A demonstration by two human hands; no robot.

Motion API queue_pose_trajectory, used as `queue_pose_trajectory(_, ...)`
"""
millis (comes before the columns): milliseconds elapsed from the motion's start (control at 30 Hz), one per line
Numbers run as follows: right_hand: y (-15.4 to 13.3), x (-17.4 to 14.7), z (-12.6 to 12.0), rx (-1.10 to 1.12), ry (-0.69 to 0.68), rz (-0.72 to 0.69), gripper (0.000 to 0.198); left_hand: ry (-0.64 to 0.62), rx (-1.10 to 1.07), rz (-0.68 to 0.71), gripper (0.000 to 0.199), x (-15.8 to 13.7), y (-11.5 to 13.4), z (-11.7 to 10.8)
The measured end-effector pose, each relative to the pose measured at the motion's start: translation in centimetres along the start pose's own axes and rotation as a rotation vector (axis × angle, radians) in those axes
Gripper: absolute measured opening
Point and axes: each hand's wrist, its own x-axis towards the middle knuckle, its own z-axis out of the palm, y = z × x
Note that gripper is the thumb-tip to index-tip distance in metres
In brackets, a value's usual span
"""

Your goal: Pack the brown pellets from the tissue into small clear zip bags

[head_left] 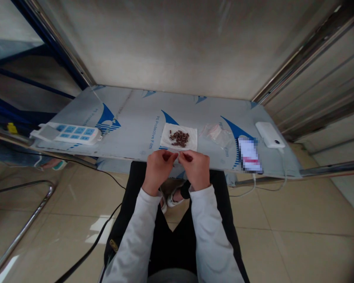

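My left grip (161,167) and right grip (195,167): both narrow, fingers pinched at the near edge of the surface (126,137); I cannot tell what they hold. Just beyond, on a white napkin (193,135): small, rod-shaped, dark-brown pieces (179,138), loosely heaped.

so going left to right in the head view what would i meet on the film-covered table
Power strip, white tissue with small brown pieces, clear plastic bag, phone, white power bank.
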Motion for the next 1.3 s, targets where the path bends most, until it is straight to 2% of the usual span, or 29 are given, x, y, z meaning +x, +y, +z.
queue_pose_trajectory(100,0.4,0.1,-0.2,-0.044,0.161,0.017,0.017,0.053,0.102,0.021,0.02,-0.5,1.2,-0.3)
queue_pose_trajectory(200,0.4,0.3,-0.7,-0.071,0.207,0.013,0.017,0.117,0.139,0.039,0.016,-0.8,2.1,-0.4)
queue_pose_trajectory(267,0.1,0.4,-1.0,-0.066,0.172,-0.002,0.017,0.163,0.142,0.034,0.013,-0.9,2.5,-0.5)
queue_pose_trajectory(400,-0.3,0.4,-1.2,-0.023,-0.055,-0.059,0.037,0.204,0.034,0.059,0.008,-0.9,2.5,-0.4)
queue_pose_trajectory(467,-0.3,0.3,-1.2,-0.005,-0.148,-0.095,0.039,0.178,-0.082,0.077,0.009,-0.9,2.4,-0.2)
queue_pose_trajectory(533,-0.3,0.3,-1.3,0.026,-0.178,-0.154,0.047,0.123,-0.235,0.082,0.01,-0.7,2.2,-0.1)
queue_pose_trajectory(633,-0.1,0.3,-1.5,0.05,-0.178,-0.245,0.084,0.037,-0.464,0.06,0.012,-0.4,1.8,-0.1)
queue_pose_trajectory(700,0.1,0.3,-1.6,0.042,-0.21,-0.266,0.099,-0.033,-0.583,0.029,0.014,-0.1,1.5,-0.2)
queue_pose_trajectory(767,0.5,0.3,-1.6,0.04,-0.254,-0.268,0.093,-0.12,-0.665,-0.008,0.017,0.1,1.1,-0.4)
queue_pose_trajectory(833,1.0,0.2,-1.5,0.068,-0.253,-0.274,0.077,-0.2,-0.686,-0.034,0.018,0.1,0.9,-0.7)
queue_pose_trajectory(933,1.7,0.3,-1.5,0.131,-0.233,-0.286,0.055,-0.195,-0.516,-0.016,0.016,-0.1,0.9,-1.2)
queue_pose_trajectory(1133,2.0,0.5,-1.4,0.078,-0.235,-0.258,0.041,0.013,0.115,0.131,0.008,-1.0,2.4,-2.9)
queue_pose_trajectory(1300,1.7,0.3,-0.9,0.054,-0.238,-0.258,0.035,0.073,0.272,0.14,0.011,-1.1,2.7,-3.0)
